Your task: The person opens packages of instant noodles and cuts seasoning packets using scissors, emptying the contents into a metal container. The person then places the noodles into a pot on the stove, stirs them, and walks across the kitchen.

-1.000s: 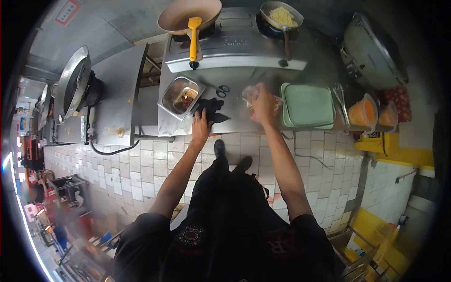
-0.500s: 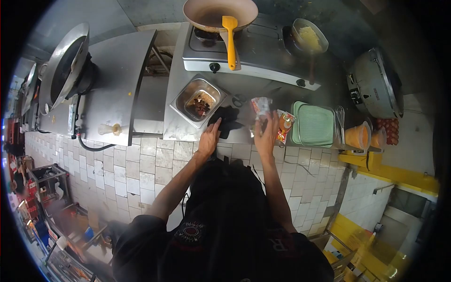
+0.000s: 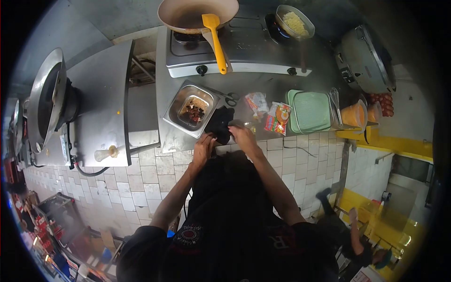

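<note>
A crumpled black cloth (image 3: 219,123) lies at the counter's front edge. My left hand (image 3: 203,147) is closed on its near left side, fingertips pinched together. On its right side, my right hand (image 3: 242,137) grips the edge between thumb and fingers. Just left of the cloth stands a steel pan (image 3: 173,115) with chopped dark, red and pale ingredients (image 3: 193,111) in it. Scissors (image 3: 231,99) rest behind the cloth. To the right lie a white and red packet (image 3: 256,104) and an orange and red noodle packet (image 3: 278,118).
A green basket (image 3: 311,113) and a whisk (image 3: 334,104) sit to the right. On the stove (image 3: 244,51) are a wok (image 3: 199,14) with a yellow spatula (image 3: 216,44) and a pot of noodles (image 3: 295,24) over a blue flame. Another person's arm (image 3: 356,235) shows lower right.
My right hand has moved left from beside the packets to the black cloth. My head view has shifted, and another person has come into sight at lower right.
</note>
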Motion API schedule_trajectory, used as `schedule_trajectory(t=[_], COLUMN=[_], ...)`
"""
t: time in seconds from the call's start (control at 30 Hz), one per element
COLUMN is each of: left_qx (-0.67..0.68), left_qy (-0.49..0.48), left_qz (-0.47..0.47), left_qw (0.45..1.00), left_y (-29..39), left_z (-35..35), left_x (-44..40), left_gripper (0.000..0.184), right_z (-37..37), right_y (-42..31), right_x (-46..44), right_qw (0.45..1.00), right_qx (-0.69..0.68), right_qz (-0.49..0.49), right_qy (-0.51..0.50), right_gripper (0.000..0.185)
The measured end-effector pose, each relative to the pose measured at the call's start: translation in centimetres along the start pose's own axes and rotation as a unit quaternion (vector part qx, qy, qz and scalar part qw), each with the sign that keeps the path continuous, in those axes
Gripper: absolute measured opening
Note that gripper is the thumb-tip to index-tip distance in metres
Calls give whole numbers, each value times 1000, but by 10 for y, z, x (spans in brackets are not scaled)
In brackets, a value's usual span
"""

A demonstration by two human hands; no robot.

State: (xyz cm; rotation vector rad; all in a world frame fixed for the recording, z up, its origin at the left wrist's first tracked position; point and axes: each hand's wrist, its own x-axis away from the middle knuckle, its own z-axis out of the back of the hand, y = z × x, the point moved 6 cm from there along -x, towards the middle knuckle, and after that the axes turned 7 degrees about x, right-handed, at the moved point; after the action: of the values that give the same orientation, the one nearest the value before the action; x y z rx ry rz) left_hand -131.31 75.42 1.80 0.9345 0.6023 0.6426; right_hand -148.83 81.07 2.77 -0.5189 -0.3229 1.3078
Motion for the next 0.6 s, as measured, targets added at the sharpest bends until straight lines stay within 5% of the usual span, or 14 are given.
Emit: schedule_trajectory(t=[0.17,0.23,0.37,0.43,0.47,0.53,0.6], left_qx=[-43,13,55,-135,-133,-308,-306], left_qy=[83,29,-65,-166,-173,-86,-121], left_qz=[-45,-53,-78,-89,-101,-278,-314], left_qw=[995,998,993,973,971,906,890], left_y=[62,57,77,81,82,99,92], left_z=[21,3,-43,-71,-79,-92,-107], left_x=[-10,-17,-81,-120,-141,-168,-186], left_gripper=[20,24,39,53,53,48,50], right_z=[69,73,39,49,56,66,74], right_y=[-4,3,43,41,37,36,35], right_x=[37,48,63,70,73,91,109], right_qw=[986,962,979,977,976,966,952], right_qx=[52,168,123,131,138,112,82], right_qz=[-120,-150,-119,-115,-101,-171,-237], right_qy=[105,155,108,126,136,156,178], right_gripper=[19,23,25,21,18,14,11])
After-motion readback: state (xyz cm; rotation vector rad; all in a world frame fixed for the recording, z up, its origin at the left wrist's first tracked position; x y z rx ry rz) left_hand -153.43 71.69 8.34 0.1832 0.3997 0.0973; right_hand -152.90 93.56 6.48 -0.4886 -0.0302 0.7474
